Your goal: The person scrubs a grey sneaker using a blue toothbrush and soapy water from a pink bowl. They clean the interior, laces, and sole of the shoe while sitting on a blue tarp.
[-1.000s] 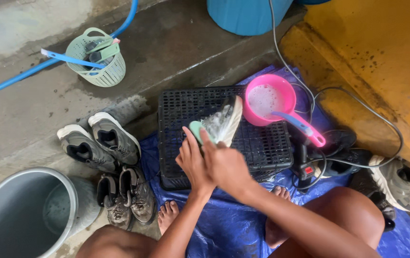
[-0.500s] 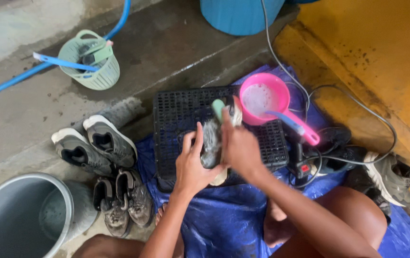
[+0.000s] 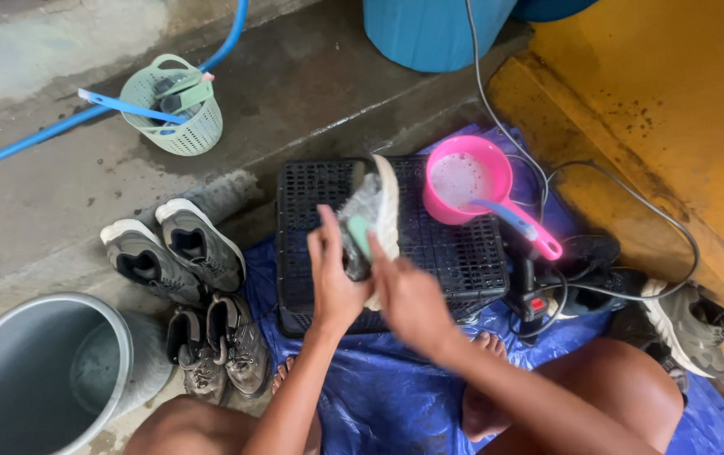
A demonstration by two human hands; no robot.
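Observation:
My left hand (image 3: 333,278) grips a soapy grey shoe with a white sole (image 3: 377,211), held on its side over a black plastic crate (image 3: 446,253). Beside it, my right hand (image 3: 408,295) holds a small green brush (image 3: 359,238) against the shoe. The right hand is blurred. Both hands are over the middle of the crate, which lies upside down on a blue tarp (image 3: 379,396).
A pink dipper (image 3: 467,181) with foamy water stands on the crate's right. Two pairs of grey shoes (image 3: 172,248) (image 3: 219,345) lie left, another shoe (image 3: 691,324) right. A grey bucket (image 3: 37,375), green basket (image 3: 172,105), blue hose (image 3: 42,139), blue barrel (image 3: 434,29) and black cables (image 3: 564,286) surround me.
The shoe has been turned and lifted nearer to me, sole now facing right. My right hand moved from the shoe's far end down to its near side with the brush.

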